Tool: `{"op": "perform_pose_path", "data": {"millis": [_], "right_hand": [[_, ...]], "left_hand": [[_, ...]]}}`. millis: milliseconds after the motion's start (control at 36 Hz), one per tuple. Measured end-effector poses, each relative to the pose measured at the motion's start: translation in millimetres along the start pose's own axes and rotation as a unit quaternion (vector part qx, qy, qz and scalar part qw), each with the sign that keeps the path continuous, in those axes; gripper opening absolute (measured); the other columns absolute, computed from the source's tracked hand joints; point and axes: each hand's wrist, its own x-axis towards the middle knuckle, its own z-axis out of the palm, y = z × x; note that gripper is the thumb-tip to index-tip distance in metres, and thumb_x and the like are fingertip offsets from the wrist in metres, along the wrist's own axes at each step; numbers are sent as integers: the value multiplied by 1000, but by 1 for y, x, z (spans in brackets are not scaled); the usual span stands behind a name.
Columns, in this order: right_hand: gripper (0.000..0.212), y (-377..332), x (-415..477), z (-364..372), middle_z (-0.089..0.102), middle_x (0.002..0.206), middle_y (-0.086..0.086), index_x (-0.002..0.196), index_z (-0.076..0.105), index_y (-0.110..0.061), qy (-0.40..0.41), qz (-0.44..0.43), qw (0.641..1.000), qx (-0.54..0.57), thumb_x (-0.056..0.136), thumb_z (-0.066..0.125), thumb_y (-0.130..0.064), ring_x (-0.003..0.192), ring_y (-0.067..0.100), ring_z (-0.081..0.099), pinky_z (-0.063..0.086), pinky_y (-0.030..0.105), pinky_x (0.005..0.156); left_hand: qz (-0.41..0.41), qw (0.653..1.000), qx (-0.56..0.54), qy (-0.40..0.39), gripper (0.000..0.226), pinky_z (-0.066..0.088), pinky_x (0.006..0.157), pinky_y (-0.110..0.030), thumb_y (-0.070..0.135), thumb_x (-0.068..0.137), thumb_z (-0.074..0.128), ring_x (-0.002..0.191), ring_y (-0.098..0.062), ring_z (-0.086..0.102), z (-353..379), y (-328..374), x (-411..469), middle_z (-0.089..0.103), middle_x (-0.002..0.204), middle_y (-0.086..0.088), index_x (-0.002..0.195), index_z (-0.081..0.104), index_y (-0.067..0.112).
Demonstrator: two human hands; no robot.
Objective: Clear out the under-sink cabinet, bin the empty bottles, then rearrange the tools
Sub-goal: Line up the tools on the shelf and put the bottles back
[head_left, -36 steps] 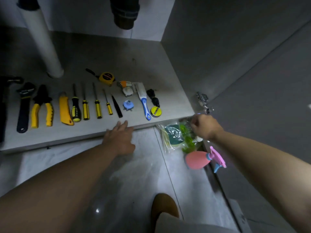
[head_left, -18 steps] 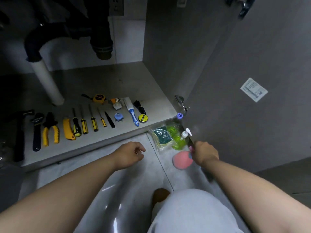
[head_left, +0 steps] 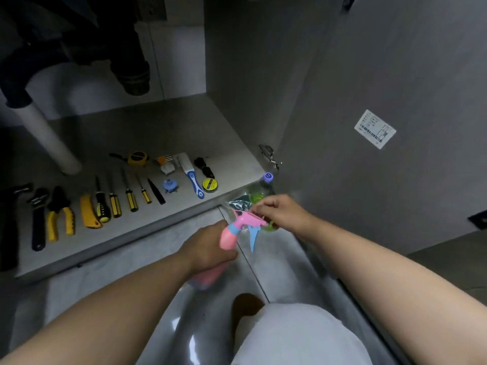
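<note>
Gripping pink spray bottle round its body with left hand, fingers curled; pinching its pink trigger head with right hand. Held tilted above the floor tiles, just in front of the cabinet floor, blue trigger hanging down. Directly behind, partly hidden by right hand and bottle head: clear packet with dark contents, then green bottle with purple cap, close to the open cabinet door. Along cabinet floor's front, in a row from left: hammer, wrench, pliers, yellow knife, screwdrivers, blue-handled brush, yellow tape roll; tape measure further back. White drain pipe at rear left. Paper label on door, hinge at its foot.
</note>
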Motion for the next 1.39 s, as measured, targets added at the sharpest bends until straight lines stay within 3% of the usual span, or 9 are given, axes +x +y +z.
{"op": "perform_pose_path", "data": {"millis": [56, 139, 194, 306, 444, 639, 944, 1139, 1389], "right_hand": [[15, 19, 11, -3, 72, 81, 6, 90, 78, -15, 57, 17, 998, -30, 91, 63, -15, 66, 16, 61, 49, 21, 55], [34, 49, 28, -11, 65, 122, 18, 120, 68, -10, 122, 55, 974, -183, 87, 64, -8, 113, 30, 59, 49, 31, 97], [46, 60, 37, -16, 50, 137, 18, 132, 58, -13, 129, 91, 961, -228, 86, 62, -11, 127, 30, 49, 41, 31, 104], [55, 70, 61, -16, 41, 140, 15, 140, 48, -18, 91, 110, 947, -288, 86, 61, -17, 125, 35, 52, 44, 39, 104], [35, 73, 85, -8, 52, 128, 19, 124, 59, -10, 146, 108, 929, -322, 88, 57, -12, 116, 40, 57, 47, 41, 101], [19, 73, 77, -2, 57, 109, 18, 101, 66, -7, 174, 66, 919, -347, 87, 54, -6, 99, 42, 62, 51, 40, 90], [5, -37, 80, -39, 65, 68, -10, 71, 65, -21, 154, -65, 937, -307, 75, 69, -22, 72, 13, 62, 38, 12, 58], [7, -117, 127, -49, 67, 75, -4, 77, 72, -20, 168, -110, 922, -330, 80, 65, -20, 77, 13, 63, 37, 17, 67], [23, -128, 218, -50, 73, 108, 12, 103, 74, -10, 222, -59, 927, -297, 84, 62, -14, 106, 28, 67, 48, 24, 84]], "left_hand": [[-22, 999, -41, -6, 41, 48, 72, -29, 46, 80, 75, 91, -16, 60, 1, -9, 6, 62, 106, 5, 112, 53, 33], [-64, 991, -117, -1, 39, 51, 73, -31, 44, 83, 75, 90, -13, 61, 1, -20, 16, 62, 106, 4, 113, 56, 28], [-85, 982, -167, 9, 36, 54, 77, -34, 40, 83, 76, 92, -17, 64, 1, -27, 22, 65, 105, 2, 112, 58, 27], [-102, 966, -234, 27, 32, 57, 71, -34, 33, 84, 78, 89, -19, 69, -4, -39, 31, 69, 100, 0, 110, 61, 25], [-117, 954, -274, 43, 28, 55, 60, -27, 32, 85, 78, 82, -17, 72, -15, -50, 33, 72, 95, -2, 107, 61, 24], [-126, 944, -298, 63, 33, 61, 75, -41, 36, 85, 78, 89, -24, 71, -25, -60, 30, 71, 99, -4, 110, 60, 25], [-103, 932, -325, 121, 36, 55, 53, -24, 36, 82, 81, 82, -18, 69, -49, -59, 26, 68, 98, 2, 110, 58, 34], [-95, 909, -375, 156, 34, 56, 56, -28, 39, 79, 81, 81, -18, 71, -67, -50, 41, 69, 94, 5, 105, 60, 33], [-115, 890, -403, 177, 41, 61, 80, -49, 39, 81, 82, 91, -27, 69, -82, -55, 81, 69, 105, -4, 113, 60, 26]]}}
